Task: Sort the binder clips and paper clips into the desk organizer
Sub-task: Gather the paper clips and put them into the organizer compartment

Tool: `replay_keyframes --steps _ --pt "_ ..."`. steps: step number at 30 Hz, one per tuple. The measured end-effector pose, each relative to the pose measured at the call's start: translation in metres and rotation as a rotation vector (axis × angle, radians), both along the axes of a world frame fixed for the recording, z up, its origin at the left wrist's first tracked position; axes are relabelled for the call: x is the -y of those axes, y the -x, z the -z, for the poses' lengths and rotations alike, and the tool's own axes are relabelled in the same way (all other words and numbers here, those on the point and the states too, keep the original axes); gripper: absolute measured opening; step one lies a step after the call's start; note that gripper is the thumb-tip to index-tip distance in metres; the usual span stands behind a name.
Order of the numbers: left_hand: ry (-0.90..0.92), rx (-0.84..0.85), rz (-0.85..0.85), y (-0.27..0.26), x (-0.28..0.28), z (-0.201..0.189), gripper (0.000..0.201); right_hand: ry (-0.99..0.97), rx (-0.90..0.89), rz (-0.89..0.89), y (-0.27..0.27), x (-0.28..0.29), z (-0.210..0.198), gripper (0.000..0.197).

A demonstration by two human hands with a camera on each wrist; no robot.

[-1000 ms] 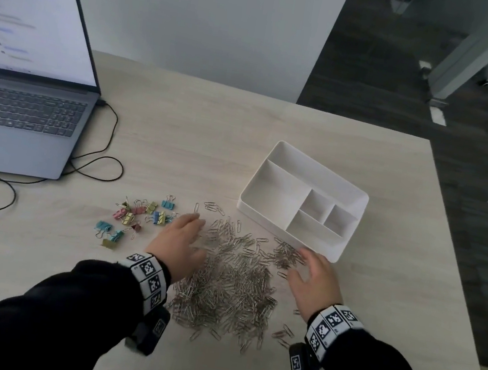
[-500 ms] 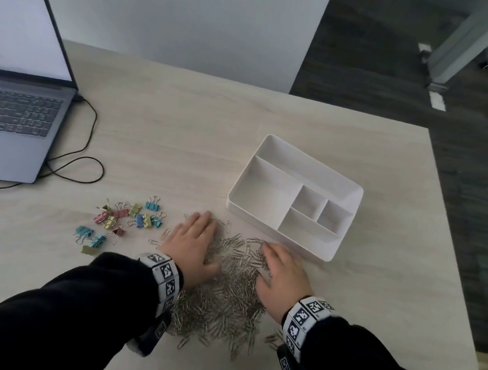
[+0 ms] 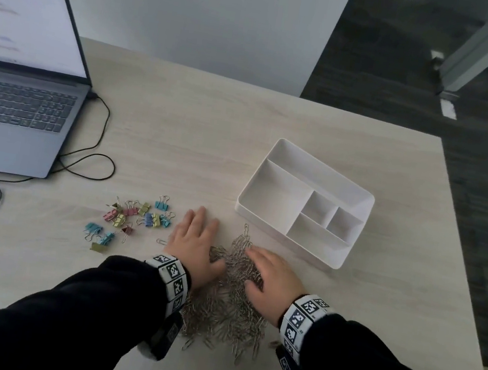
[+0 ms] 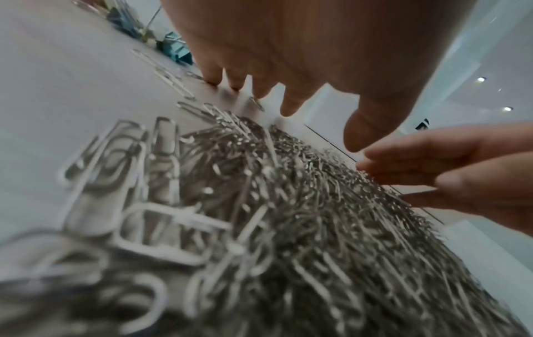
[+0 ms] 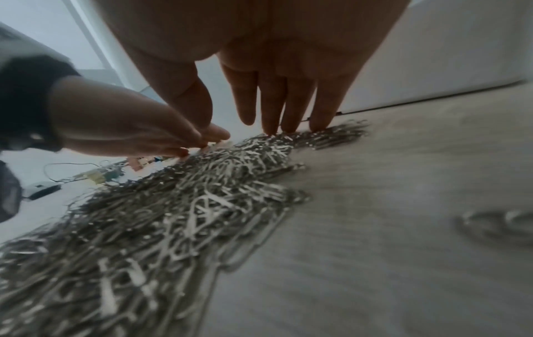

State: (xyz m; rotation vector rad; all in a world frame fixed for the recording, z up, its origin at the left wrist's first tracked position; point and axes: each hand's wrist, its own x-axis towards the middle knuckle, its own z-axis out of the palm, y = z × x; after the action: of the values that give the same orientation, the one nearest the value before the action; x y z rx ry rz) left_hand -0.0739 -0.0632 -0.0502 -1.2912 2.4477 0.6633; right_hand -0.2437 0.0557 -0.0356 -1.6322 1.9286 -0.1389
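A heap of silver paper clips lies on the table near its front edge, also filling the left wrist view and the right wrist view. My left hand lies flat with straight fingers against the heap's left side. My right hand rests flat on the heap's right side, fingertips touching clips. Coloured binder clips lie scattered to the left of the hands. The white desk organizer stands just beyond the heap with all its compartments bare.
An open laptop sits at the far left, with black cables trailing toward the binder clips. The table's right edge drops to dark floor. A stray paper clip lies left of my left hand.
Both hands have slid inward toward each other, pushing the spread-out paper clips into a narrower, tighter heap. The organizer and binder clips stayed put.
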Motion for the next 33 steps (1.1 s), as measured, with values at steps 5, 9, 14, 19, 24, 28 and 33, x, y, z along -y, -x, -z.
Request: replay_keyframes --steps 5,9,14,19,24,28,33 --pt "-0.005 -0.027 0.249 -0.008 -0.019 0.004 0.097 0.083 0.047 0.120 0.006 -0.015 0.005 0.060" --pt "-0.063 -0.127 0.387 -0.017 -0.037 0.000 0.094 0.028 0.031 0.130 0.011 -0.017 0.012 0.065" --pt "0.046 -0.118 0.204 -0.041 -0.033 -0.008 0.088 0.026 0.011 0.044 0.001 0.007 0.006 0.065" --pt "0.009 0.015 -0.026 -0.064 -0.027 -0.001 0.092 -0.110 -0.111 -0.045 -0.015 0.040 0.004 0.077" --pt "-0.025 -0.066 0.123 -0.066 -0.047 0.000 0.098 -0.148 -0.121 -0.271 -0.030 0.029 0.008 0.078" --pt "-0.055 -0.155 0.219 -0.066 -0.061 -0.003 0.097 -0.072 -0.035 -0.332 -0.027 0.002 0.006 0.070" --pt "0.107 -0.029 -0.014 -0.089 -0.056 0.004 0.091 0.060 -0.064 0.064 -0.002 -0.027 -0.003 0.061"
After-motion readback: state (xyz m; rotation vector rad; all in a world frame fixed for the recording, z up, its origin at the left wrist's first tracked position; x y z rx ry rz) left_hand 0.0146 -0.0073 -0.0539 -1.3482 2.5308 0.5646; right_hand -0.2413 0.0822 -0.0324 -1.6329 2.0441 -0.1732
